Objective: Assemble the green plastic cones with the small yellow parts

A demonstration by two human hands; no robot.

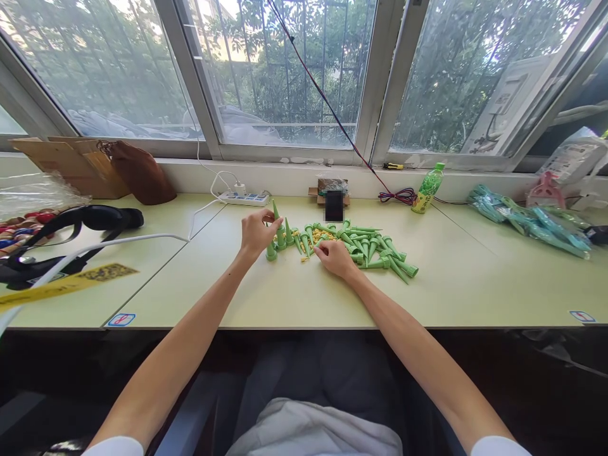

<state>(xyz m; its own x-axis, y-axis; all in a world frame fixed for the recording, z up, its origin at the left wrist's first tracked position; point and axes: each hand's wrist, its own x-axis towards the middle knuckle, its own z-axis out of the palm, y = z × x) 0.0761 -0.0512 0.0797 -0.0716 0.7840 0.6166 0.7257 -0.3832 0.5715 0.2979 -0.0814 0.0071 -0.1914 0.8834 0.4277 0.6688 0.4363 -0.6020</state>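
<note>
A heap of green cone-shaped plastic spikes [368, 246] lies on the pale green table [294, 297], with small yellow bits [314, 239] scattered at its left side. My left hand [256, 232] is closed around one green spike [275, 209], holding it point-up above a few spikes that stand upright [280, 240]. My right hand [335, 257] rests on the table at the yellow bits, fingers pinched together on something too small to name.
A black phone [334, 205] stands behind the heap, a white power strip [244, 198] to its left, a green bottle [429, 187] to the right. Teal packets [527, 221] lie far right. A brown pouch [137, 172], cardboard and black headphones [71, 221] sit left.
</note>
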